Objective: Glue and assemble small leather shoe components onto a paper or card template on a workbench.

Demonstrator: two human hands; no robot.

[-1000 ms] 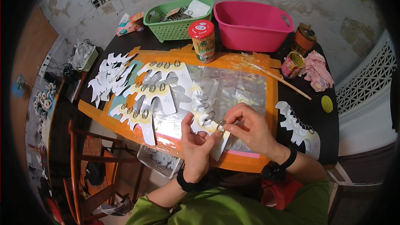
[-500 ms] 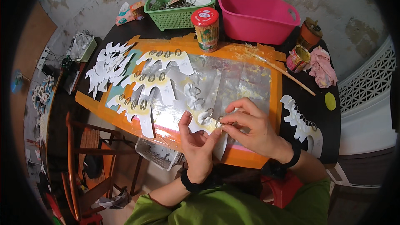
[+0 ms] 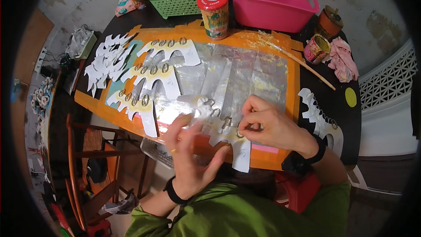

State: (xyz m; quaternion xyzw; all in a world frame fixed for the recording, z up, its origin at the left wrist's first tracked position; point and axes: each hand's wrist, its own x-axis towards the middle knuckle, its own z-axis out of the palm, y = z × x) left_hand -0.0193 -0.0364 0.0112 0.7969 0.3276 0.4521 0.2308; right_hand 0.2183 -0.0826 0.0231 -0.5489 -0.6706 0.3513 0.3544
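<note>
Right hand [image 3: 272, 125], grip pinching a metal ring [image 3: 237, 130] at a white toothed cutout [image 3: 240, 157], left hand [image 3: 189, 162], grip spread wide, just beside it, ringed cutouts [image 3: 160, 78] on the worktop [image 3: 350, 137]

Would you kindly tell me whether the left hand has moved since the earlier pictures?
Yes: the left hand has moved leftward and slightly nearer the body, judged against the lowest ringed white cutout lying at left.

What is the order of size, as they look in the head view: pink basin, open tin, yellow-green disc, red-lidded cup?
Largest to smallest:
pink basin
red-lidded cup
open tin
yellow-green disc
</note>
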